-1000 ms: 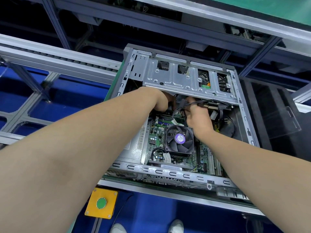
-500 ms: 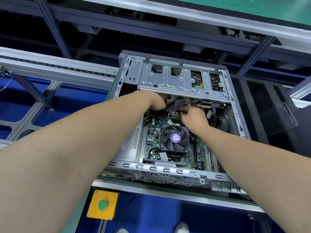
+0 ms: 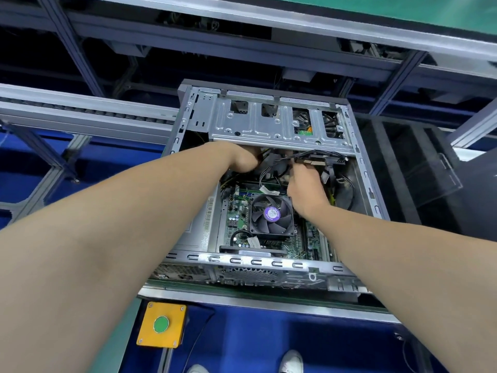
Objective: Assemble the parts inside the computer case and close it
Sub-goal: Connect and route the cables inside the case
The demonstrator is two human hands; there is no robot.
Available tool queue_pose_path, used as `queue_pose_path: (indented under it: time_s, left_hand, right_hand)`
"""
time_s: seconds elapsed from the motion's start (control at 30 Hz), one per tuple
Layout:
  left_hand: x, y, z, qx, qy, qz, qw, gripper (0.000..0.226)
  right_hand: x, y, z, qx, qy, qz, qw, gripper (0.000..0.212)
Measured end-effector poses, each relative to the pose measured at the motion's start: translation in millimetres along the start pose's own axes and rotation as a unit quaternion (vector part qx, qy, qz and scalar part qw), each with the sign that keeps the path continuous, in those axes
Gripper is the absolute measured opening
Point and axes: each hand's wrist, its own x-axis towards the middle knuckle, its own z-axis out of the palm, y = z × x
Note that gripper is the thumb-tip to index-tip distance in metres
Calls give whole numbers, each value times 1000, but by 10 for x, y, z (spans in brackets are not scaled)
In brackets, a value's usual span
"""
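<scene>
The open computer case (image 3: 242, 261) lies on its side on the bench. A grey drive bay bracket (image 3: 255, 130) spans its far end. The motherboard (image 3: 236, 211) carries a black CPU fan (image 3: 271, 214) with a purple label. My left hand (image 3: 243, 160) reaches under the bracket's near edge, and its fingers are hidden there. My right hand (image 3: 304, 184) is just beyond the fan. Its fingers pinch the black cable bundle (image 3: 320, 156) that runs along below the bracket.
A yellow box with a green button (image 3: 161, 324) hangs below the bench's front edge. Black foam trays (image 3: 403, 170) stand right of the case. A conveyor rail (image 3: 80, 114) runs off to the left. My white shoes (image 3: 291, 362) show at the bottom.
My view has shifted, so the case sits higher in the frame. Both hands stay under the bracket among the cables, with only small finger movements.
</scene>
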Motion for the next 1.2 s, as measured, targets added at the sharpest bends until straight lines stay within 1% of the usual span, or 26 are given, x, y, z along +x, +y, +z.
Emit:
queue_pose_path:
  time_s: [0.03,0.1,0.13,0.23,0.33,0.37,0.4,0.5,0.57,0.63,0.67,0.7,0.77,0.83,0.87,0.93,1.0,1.07,1.2]
  left_hand:
    - [16,-13,-2,3,-1,-7,1000,36]
    - [45,-35,3,3,5,-16,1000,41]
    - [50,-35,6,8,8,-14,1000,44]
    - [29,-11,8,10,16,2,1000,47]
    - [18,0,7,-3,17,15,1000,47]
    - [31,-2,9,-11,17,19,1000,47]
    - [31,-5,4,-13,19,19,1000,47]
    - [29,13,-4,6,18,25,999,48]
    - [1,37,10,14,13,42,999,41]
    - [20,46,20,15,24,43,999,29]
    - [8,69,12,10,31,39,999,29]
    - [-9,91,18,-2,35,39,999,33]
    - [-4,119,16,-16,36,53,998,49]
    - [-33,140,20,5,21,50,999,69]
    - [-19,141,27,17,27,37,999,69]
    - [11,136,35,42,61,4,997,56]
    - [17,120,24,74,78,-16,994,48]
    - [25,106,33,99,75,-23,992,42]
    - [-20,125,98,110,47,-18,993,39]
  right_hand:
    - [-13,15,1,-9,-19,-16,1000,27]
    - [-60,25,-40,-28,-60,-30,997,53]
    - [-84,34,-65,-37,-75,-32,996,59]
    - [-167,48,-123,-66,-86,-51,993,58]
    - [-245,29,-177,-103,-99,-93,985,65]
    - [-264,28,-185,-116,-105,-94,983,66]
    - [-269,29,-186,-124,-107,-87,983,62]
    - [-254,24,-167,-119,-118,-41,985,41]
    - [-251,26,-160,-109,-135,-29,984,40]
    - [-252,34,-169,-82,-147,-23,986,42]
    - [-250,43,-179,-69,-151,-15,986,41]
    - [-253,49,-186,-57,-158,-3,986,40]
    - [-256,43,-203,-39,-167,20,985,41]
    - [-270,4,-223,-19,-171,40,984,50]
    - [-282,-18,-237,-5,-170,49,984,56]
    - [-292,-35,-250,16,-173,61,983,60]
    - [-298,-48,-263,12,-188,63,980,58]
    - [-310,-66,-282,10,-204,66,977,58]
    - [-360,-130,-366,8,-225,79,971,70]
